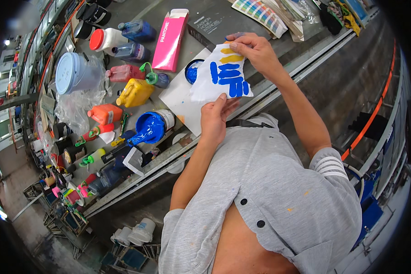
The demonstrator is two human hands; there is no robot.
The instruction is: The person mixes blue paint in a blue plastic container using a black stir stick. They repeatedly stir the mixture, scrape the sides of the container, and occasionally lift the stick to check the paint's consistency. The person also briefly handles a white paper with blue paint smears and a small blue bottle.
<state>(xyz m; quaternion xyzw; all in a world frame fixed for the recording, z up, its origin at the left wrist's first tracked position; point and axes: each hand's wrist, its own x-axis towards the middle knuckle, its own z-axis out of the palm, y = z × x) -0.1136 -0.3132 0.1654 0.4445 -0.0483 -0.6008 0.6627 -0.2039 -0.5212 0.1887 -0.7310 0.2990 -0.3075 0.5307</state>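
I hold a white paper piece (pixel 203 91) marked with blue and yellow paint strokes between both hands. My right hand (pixel 258 52) pinches its top edge, thumb over the front. My left hand (pixel 214 114) grips the bottom edge with its thumb on the front. Behind the paper, partly hidden, a round container of blue paint (pixel 192 71) rests on a white sheet (pixel 189 118). Left of my left hand is an open can of blue paint (pixel 153 125) with a thickly coated blue tool reaching out of it.
The grey table (pixel 210 18) holds a pink box (pixel 168 45), several paint jugs (pixel 134 91), a pale blue bucket (pixel 73 73), plastic bags (pixel 73 109) and a colour swatch fan (pixel 260 17). A metal rail runs along its edge. An orange strip (pixel 367 118) lies rightward; white buckets (pixel 141 230) stand below.
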